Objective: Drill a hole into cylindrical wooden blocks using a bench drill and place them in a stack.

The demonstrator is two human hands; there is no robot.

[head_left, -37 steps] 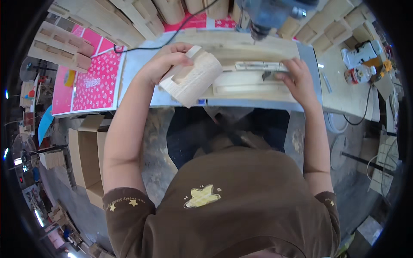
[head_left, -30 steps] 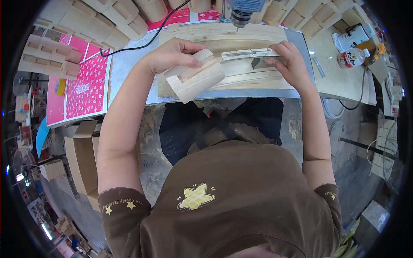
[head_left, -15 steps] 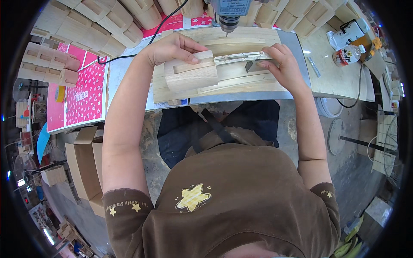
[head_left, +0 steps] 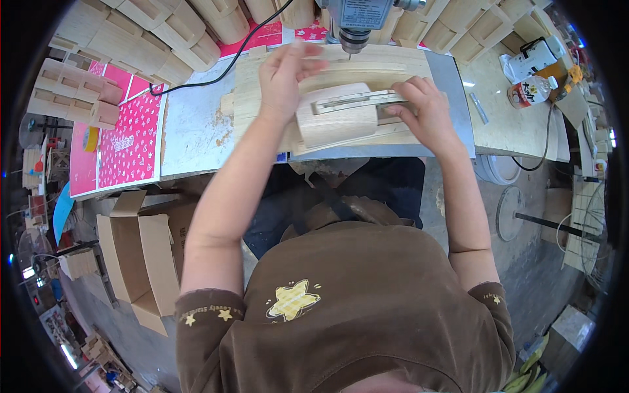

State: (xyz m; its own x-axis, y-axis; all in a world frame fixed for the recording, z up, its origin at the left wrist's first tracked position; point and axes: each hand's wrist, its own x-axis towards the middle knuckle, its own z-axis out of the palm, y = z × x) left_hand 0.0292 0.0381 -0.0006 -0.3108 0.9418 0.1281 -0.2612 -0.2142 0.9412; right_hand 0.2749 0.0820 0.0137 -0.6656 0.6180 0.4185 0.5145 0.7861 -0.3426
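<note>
A rounded wooden block (head_left: 337,128) lies on the wooden boards of the bench, below the drill. Against the recess in its top lies a narrow, light-coloured flat strip (head_left: 357,100), slightly tilted. My right hand (head_left: 424,112) is closed on the strip's right end, thumb below and fingers over it. Just beyond the block's upper left corner, my left hand (head_left: 283,82) is off the wood, its fingers stretched out and somewhat blurred. Nothing shows in it. The drill chuck (head_left: 354,40) with a thin bit hangs behind the block, between the hands.
Wooden boards (head_left: 393,59) lie on the bench under the block. Stacks of similar wooden blocks (head_left: 157,33) line the back and left. A black cable (head_left: 242,49) crosses the back left. To the right are a bottle (head_left: 529,92) and a marker-like stick (head_left: 479,108).
The block has shifted right and the strip now overlaps its recess. My left hand has let go of the block and lifted away. My right hand still grips the strip.
</note>
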